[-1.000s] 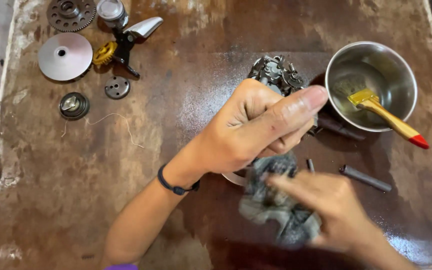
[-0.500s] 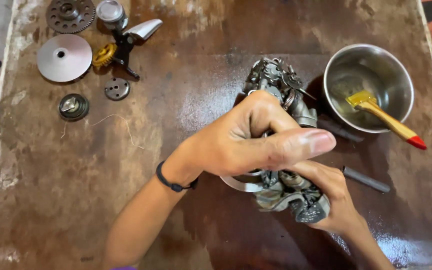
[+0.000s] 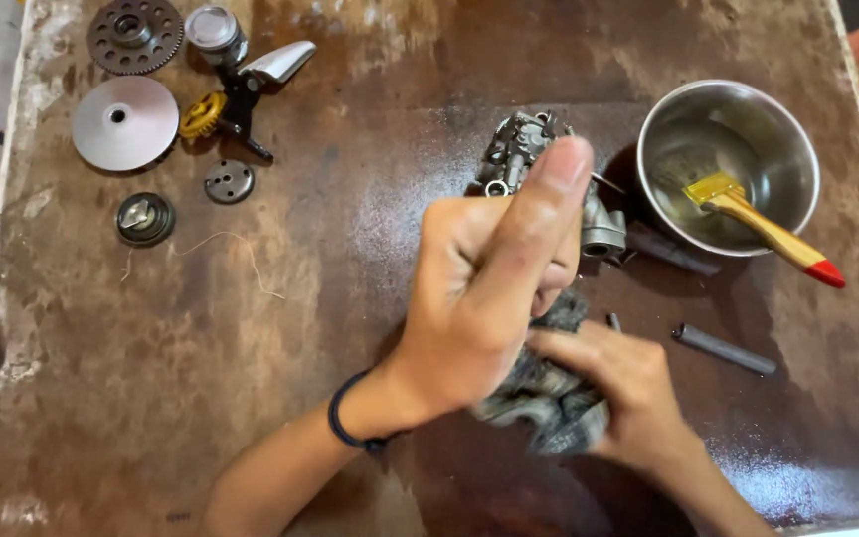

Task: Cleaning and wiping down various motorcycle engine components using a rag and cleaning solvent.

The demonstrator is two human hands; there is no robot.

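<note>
My left hand (image 3: 489,278) is closed around a grey metal engine part (image 3: 534,159) at the middle of the brown worktable (image 3: 300,378), thumb pointing up and away. Only the part's far end shows above the fingers. My right hand (image 3: 623,388) sits just below it and grips a dirty grey rag (image 3: 539,398), pressed against the underside of the part. A black band circles my left wrist.
A steel bowl (image 3: 787,139) with a yellow brush (image 3: 768,231) stands at the right. Two dark rods (image 3: 723,348) lie near it. At the back left lie a gear (image 3: 134,35), a silver disc (image 3: 123,122), a yellow-and-black piece (image 3: 223,111) and small round parts (image 3: 144,219).
My left hand has turned the part so the thumb now points upward instead of to the right. My right hand with the rag has shifted lower and toward me under the part.
</note>
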